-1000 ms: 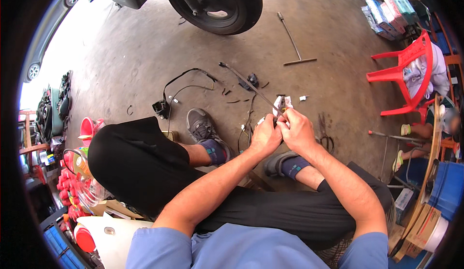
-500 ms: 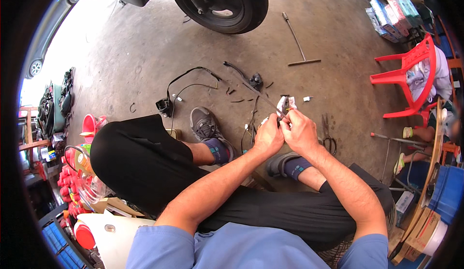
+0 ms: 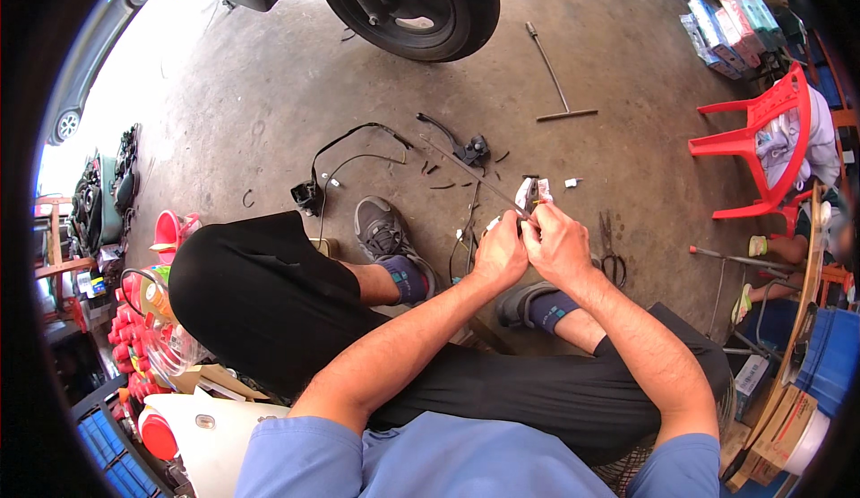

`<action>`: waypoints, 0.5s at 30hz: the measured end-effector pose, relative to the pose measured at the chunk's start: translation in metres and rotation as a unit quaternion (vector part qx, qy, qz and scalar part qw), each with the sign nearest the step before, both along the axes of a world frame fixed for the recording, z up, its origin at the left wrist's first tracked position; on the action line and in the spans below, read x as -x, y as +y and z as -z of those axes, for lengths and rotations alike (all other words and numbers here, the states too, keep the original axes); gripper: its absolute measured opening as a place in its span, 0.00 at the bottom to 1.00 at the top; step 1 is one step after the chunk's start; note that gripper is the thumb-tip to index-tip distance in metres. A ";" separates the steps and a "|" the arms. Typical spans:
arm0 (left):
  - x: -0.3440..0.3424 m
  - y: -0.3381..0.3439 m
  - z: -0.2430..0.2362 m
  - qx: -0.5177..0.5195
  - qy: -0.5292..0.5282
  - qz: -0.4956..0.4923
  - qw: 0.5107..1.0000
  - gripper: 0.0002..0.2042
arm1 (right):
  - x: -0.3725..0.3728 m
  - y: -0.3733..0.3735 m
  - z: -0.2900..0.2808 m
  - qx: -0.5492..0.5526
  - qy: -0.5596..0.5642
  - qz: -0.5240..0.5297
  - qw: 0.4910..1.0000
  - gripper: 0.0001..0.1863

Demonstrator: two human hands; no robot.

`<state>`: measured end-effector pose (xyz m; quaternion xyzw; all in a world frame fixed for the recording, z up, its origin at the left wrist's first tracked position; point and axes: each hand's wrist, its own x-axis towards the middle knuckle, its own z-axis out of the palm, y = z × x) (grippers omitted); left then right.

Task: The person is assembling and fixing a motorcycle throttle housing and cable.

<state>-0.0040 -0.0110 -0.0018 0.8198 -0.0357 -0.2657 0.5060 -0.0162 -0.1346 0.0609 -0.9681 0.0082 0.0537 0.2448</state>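
You are sitting over the floor (image 3: 609, 153) with both hands meeting in front of you, right of your left shoe (image 3: 382, 227) and just far of your right shoe (image 3: 517, 304). Your left hand (image 3: 502, 252) is gripping the near end of a long dark strip (image 3: 495, 190), and your right hand (image 3: 557, 243) is closing its grip on that same end, thumbs side by side; you are hiding the fingertips, so I cannot tell what else they are pinching. The strip is slanting out from between your hands, far and to the left. Just far of your knuckles, a white scrap (image 3: 521, 196) is lying with a dark tool (image 3: 534, 191) on it, and a small white plug (image 3: 573, 182) is resting to its right. Scissors (image 3: 608, 236) are lying right of your right hand, blades pointing far. Near the strip's far end, a black switch part (image 3: 472, 150) is lying among dark scraps (image 3: 430, 169); farther left, a black box-shaped part (image 3: 306, 195) is trailing its cable. A T-shaped wrench (image 3: 550, 72) is lying farther off, right of a vehicle's wheel (image 3: 430, 10), while a red chair (image 3: 748, 142) is standing at the right, holding pale cloth (image 3: 779, 153).
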 end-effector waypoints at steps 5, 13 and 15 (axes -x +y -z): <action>-0.002 0.000 -0.001 0.006 0.006 -0.003 1.000 0.18 | 0.000 0.000 -0.003 -0.020 0.015 0.015 1.000 0.11; -0.020 0.004 0.039 0.002 0.049 -0.046 0.998 0.17 | -0.002 -0.051 -0.059 -0.173 0.115 0.058 0.976 0.18; -0.022 0.013 0.057 -0.012 0.003 -0.062 0.998 0.17 | -0.005 -0.042 -0.129 -0.345 0.223 0.166 0.896 0.23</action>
